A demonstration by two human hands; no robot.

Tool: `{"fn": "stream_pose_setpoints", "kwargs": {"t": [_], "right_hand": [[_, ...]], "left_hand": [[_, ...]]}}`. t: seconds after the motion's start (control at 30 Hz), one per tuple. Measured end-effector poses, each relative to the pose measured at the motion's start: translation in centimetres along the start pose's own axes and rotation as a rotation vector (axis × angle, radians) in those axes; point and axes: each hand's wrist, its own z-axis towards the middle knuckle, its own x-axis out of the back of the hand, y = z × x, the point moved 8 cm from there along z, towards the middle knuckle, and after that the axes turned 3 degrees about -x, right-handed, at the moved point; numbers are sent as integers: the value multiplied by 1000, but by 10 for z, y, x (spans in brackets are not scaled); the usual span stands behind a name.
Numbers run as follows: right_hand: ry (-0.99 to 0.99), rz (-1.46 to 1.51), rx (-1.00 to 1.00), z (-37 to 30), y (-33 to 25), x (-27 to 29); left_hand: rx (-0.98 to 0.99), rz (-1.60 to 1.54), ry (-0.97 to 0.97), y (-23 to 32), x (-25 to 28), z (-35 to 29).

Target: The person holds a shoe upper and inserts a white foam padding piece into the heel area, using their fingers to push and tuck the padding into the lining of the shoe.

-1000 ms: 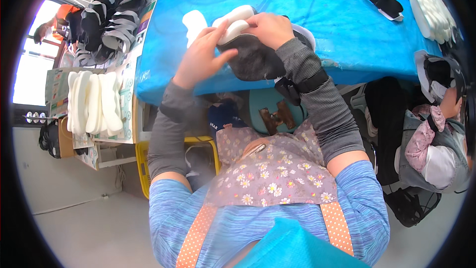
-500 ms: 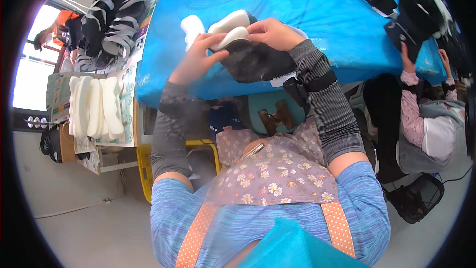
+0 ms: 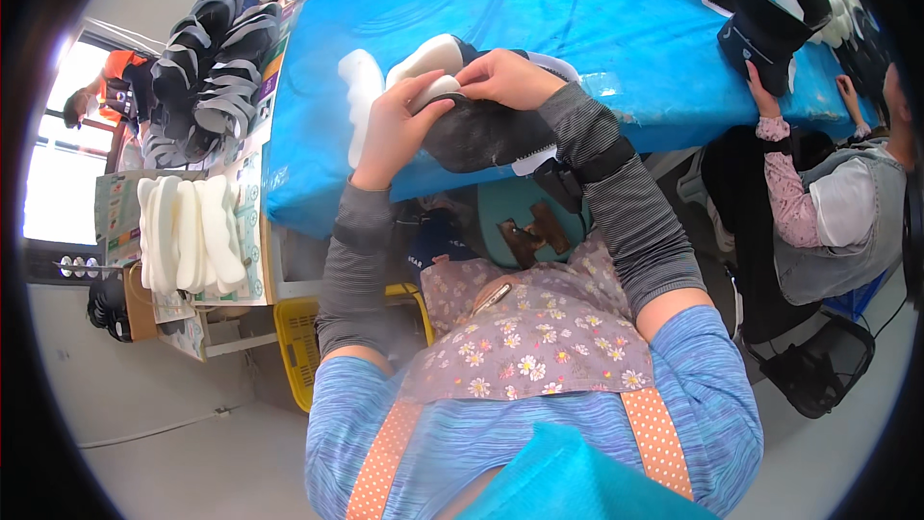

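Note:
A black fabric cover (image 3: pixel 486 133) with a zip edge lies at the near edge of the blue-covered table, and white foam (image 3: pixel 423 58) sticks out of its opening. My left hand (image 3: pixel 393 130) pinches the rounded foam end at the cover's left rim, thumb and fingers closed on it. From the other side my right hand (image 3: pixel 508 80) is closed on the cover's edge beside the same foam end; its fingertips partly hide what they grip. Just left of my left hand a separate wavy white foam piece (image 3: pixel 358 87) lies on the table.
Several white foam pieces (image 3: pixel 191 231) stand on a side table at left, with stacked black and grey pieces (image 3: pixel 207 67) behind. A yellow crate (image 3: pixel 298 351) sits below. At right, a co-worker's hand (image 3: pixel 765 91) holds a black cover (image 3: pixel 765 29) near more foam.
My left hand has come up to the foam end and closed on it. Less of that end shows above the cover. The co-worker's black cover has turned more upright.

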Motion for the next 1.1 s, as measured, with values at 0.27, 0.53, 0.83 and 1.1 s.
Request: {"fn": "stream_pose_setpoints", "kwargs": {"t": [0.27,0.53,0.83,1.1], "right_hand": [[3,84,23,0,-6,-3],[149,-225,-99,5,-11,-8],[334,-694,-50,17,-26,-12],[-17,-263,-34,23,-9,-13]], "left_hand": [[139,-172,-37,-16,0,-4],[170,-222,5,-21,1,-2],[270,-14,132,-50,20,-2],[301,88,100,-55,22,6]]}}
